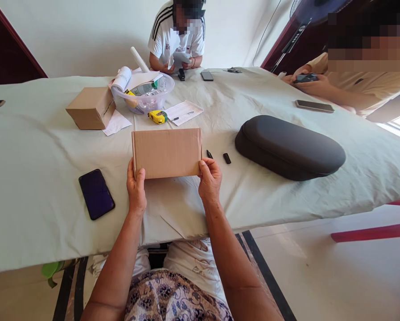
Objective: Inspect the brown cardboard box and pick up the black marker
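Note:
A flat brown cardboard box [167,152] is held above the cloth-covered table [35,178], its broad face toward me. My left hand [136,187] grips its lower left corner, thumb on the front. My right hand [210,178] grips the lower right corner the same way. Both hands are closed on the box.
A dark phone [96,193] lies left of my hands. A black oval case [290,147] sits at the right, with two small black items [226,158] beside it. Farther back are a second cardboard box [91,107], a clear bowl [146,96], a yellow tape measure [158,117] and papers. Two other people sit across and at right.

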`<state>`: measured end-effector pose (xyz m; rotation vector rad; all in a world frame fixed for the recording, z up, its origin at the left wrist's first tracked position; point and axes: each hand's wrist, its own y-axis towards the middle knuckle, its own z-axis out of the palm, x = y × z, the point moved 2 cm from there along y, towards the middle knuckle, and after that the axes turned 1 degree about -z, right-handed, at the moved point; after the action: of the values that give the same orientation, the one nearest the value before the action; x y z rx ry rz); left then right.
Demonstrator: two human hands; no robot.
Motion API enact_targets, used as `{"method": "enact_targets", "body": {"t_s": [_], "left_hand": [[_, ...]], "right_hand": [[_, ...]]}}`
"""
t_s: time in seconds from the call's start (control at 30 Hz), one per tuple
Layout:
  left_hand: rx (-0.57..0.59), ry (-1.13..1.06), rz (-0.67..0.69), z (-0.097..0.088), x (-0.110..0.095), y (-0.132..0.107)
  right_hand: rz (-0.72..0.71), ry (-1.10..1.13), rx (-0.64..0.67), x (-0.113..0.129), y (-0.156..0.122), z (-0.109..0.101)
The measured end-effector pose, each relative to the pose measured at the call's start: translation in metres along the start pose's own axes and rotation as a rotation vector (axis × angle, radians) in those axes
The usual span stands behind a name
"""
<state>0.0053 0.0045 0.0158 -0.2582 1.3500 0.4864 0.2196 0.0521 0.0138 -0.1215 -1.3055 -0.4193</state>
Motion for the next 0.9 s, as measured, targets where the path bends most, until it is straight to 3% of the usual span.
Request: {"method": "enact_targets", "body": {"t_s": [0.47, 0.63, 0.9], "left_hand": [[0.005, 0.026, -0.003, 0.003, 0.0, 0.0], [-0.004, 0.077, 0.063, 0.006, 0.0, -0.001], [-0.037, 0.216, 0.159, 0.008, -0.001, -0.007]], "right_hand": [[-0.12, -0.082, 0.065, 0.002, -0.002, 0.0], [-0.195, -0.258, 0.026, -0.002, -0.002, 0.002], [-0.492, -0.6, 0.021, 0.0, -0.019, 0.012]]}}
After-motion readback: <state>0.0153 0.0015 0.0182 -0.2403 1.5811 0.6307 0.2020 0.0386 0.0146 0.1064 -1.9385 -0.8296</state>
